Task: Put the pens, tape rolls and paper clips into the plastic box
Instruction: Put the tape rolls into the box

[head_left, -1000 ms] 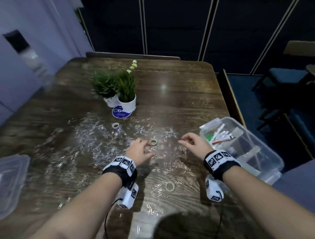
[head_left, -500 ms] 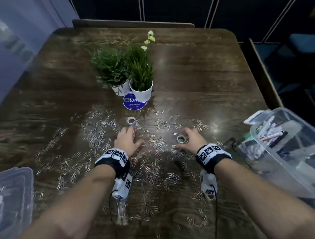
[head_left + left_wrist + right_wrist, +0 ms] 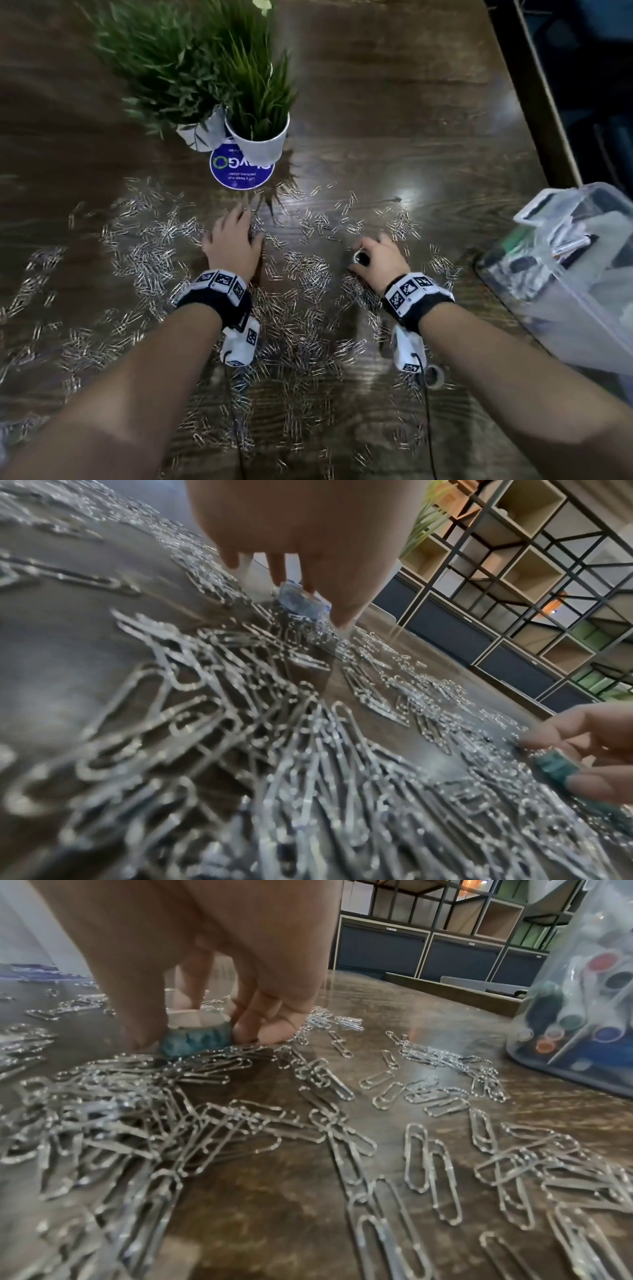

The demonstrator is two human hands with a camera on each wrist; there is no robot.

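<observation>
Silver paper clips point(image 3: 301, 308) lie scattered thickly over the dark wooden table point(image 3: 394, 120). My left hand point(image 3: 239, 222) reaches down just before the plant pots. In the left wrist view its fingers and thumb pinch a small blue tape roll point(image 3: 301, 603) that stands on the clips. My right hand point(image 3: 363, 255) pinches a small teal tape roll point(image 3: 195, 1038) between thumb and fingers, low on the table. A third tape roll point(image 3: 434, 376) lies under my right forearm. The clear plastic box point(image 3: 582, 308) stands at the right, with pens point(image 3: 565, 1015) inside.
Two white pots of green plants point(image 3: 257, 137) stand behind my left hand, on a round blue sticker point(image 3: 239, 171). The table's right edge point(image 3: 534, 102) runs beside the box. Shelving point(image 3: 531, 574) stands beyond the table.
My head has dropped closer to the table. My left hand has moved forward over the far tape roll and closed on it. My right hand has tightened round its roll.
</observation>
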